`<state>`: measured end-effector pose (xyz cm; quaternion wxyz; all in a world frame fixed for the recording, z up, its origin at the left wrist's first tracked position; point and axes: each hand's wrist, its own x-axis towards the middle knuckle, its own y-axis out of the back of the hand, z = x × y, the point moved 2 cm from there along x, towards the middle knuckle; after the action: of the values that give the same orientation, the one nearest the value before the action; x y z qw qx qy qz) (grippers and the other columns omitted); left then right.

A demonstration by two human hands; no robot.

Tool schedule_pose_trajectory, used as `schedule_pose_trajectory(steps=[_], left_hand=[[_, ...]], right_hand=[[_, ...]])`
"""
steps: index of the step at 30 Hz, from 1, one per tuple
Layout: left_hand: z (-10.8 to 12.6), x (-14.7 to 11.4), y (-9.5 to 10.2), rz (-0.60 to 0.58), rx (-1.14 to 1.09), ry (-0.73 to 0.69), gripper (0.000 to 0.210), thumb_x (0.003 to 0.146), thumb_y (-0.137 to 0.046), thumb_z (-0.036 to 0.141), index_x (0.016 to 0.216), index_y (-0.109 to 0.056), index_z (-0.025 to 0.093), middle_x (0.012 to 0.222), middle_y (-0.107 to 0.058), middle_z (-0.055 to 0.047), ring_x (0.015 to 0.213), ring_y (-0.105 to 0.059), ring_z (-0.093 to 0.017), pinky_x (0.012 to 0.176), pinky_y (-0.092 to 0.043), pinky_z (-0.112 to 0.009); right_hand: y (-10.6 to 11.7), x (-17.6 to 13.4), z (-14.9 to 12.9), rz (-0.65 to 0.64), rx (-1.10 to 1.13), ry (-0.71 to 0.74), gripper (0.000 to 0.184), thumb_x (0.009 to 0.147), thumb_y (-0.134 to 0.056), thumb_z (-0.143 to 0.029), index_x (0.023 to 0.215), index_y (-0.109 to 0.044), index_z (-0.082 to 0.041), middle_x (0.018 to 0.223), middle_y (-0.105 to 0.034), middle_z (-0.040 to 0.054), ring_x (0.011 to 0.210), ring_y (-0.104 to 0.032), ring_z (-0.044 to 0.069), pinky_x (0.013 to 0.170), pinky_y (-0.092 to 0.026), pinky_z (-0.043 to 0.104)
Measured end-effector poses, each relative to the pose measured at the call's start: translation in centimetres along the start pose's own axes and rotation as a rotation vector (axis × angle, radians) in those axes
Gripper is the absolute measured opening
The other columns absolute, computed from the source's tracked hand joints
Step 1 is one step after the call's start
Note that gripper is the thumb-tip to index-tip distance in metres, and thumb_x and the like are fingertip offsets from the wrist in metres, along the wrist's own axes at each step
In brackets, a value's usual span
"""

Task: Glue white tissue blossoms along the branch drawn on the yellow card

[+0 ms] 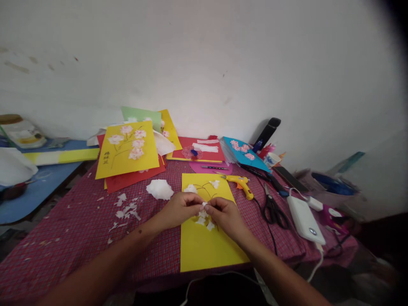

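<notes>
Between the fingertips of both hands is a small piece of white tissue paper. My left hand pinches it from one side and my right hand from the other. Both are held over a yellow sheet with drawn branches and white paper petals on it. Part of the drawing is hidden behind my fingers. To the left lie a round white paper stack and torn white scraps. A yellow glue gun rests across the sheet's upper right edge.
Black scissors and a white power bank with cables lie at right. Finished flower pictures, one on a yellow card and one on a blue card, stand at the back. A pen and a white cup are behind.
</notes>
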<state>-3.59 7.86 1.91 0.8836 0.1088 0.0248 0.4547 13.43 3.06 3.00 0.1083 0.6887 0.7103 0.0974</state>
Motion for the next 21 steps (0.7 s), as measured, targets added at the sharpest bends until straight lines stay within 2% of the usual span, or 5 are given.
schedule_pose_trajectory(steps=[7, 14, 21], left_hand=[[-0.1, 0.0, 0.0, -0.006, 0.042, 0.026, 0.018, 0.084, -0.058, 0.031, 0.085, -0.068, 0.016, 0.072, -0.063, 0.000, 0.066, -0.059, -0.012, 0.059, -0.044, -0.022], [-0.1, 0.1, 0.0, -0.011, -0.022, 0.040, 0.017, 0.083, -0.059, 0.030, 0.085, -0.067, 0.015, 0.070, -0.062, 0.000, 0.063, -0.058, -0.011, 0.059, -0.044, -0.021], [-0.8, 0.2, 0.1, -0.018, -0.049, 0.041, 0.019, 0.083, -0.059, 0.032, 0.084, -0.066, 0.015, 0.069, -0.062, 0.000, 0.063, -0.056, -0.012, 0.058, -0.043, -0.022]], right_hand=[[-0.1, -0.1, 0.0, 0.066, -0.047, 0.156, 0.012, 0.082, -0.064, -0.030, 0.080, -0.061, -0.019, 0.071, -0.057, -0.0014, 0.063, -0.051, 0.013, 0.056, -0.041, 0.023], [-0.3, -0.7, -0.2, 0.106, -0.237, 0.270, 0.006, 0.085, -0.060, -0.023, 0.082, -0.063, -0.019, 0.071, -0.059, -0.0008, 0.060, -0.050, 0.013, 0.056, -0.040, 0.024], [-0.4, -1.4, -1.0, 0.119, -0.373, 0.407, 0.011, 0.089, -0.056, -0.023, 0.091, -0.066, -0.022, 0.083, -0.066, 0.0049, 0.071, -0.059, 0.018, 0.068, -0.046, 0.030]])
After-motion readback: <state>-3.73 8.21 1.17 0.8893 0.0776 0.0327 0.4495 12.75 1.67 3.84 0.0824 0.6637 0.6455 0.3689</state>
